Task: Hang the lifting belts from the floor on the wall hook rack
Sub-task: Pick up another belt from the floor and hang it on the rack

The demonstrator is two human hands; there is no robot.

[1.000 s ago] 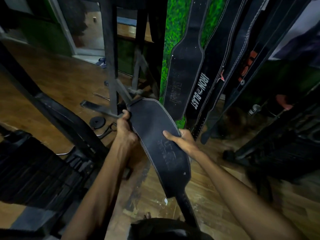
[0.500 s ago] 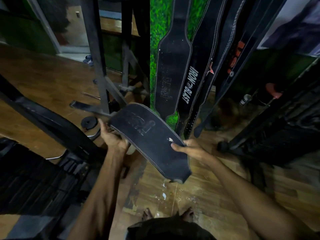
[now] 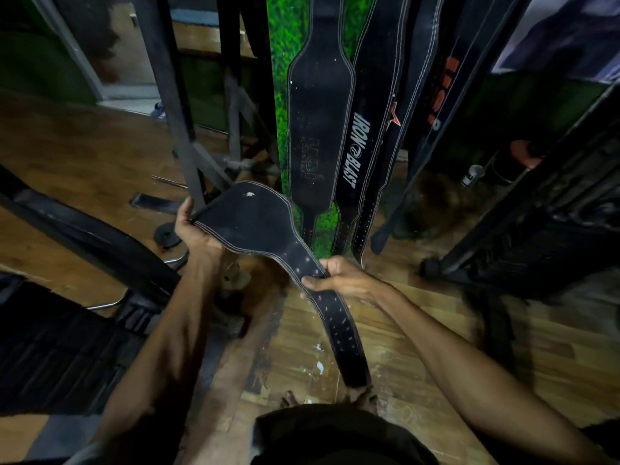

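Several hung belts (image 3: pixel 318 105) occupy the upper centre. One lifting belt (image 3: pixel 258 226) (centre frame) remains unhung: left hand (image 3: pixel 194 229) grips its wide end, right hand (image 3: pixel 339 280) pinches its strap.

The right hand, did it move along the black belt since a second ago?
Yes. The right hand slid off the wide black leather belt pad onto its narrow holed strap, away from the hanging Iron Blast belt.

Both bare forearms reach forward from the lower edge of the view. The left hand (image 3: pixel 196 233) grips the wide end of the belt (image 3: pixel 258 223), thumb up along its edge. The right hand (image 3: pixel 345 280), lower and nearer, pinches the narrow strap between thumb and curled fingers.
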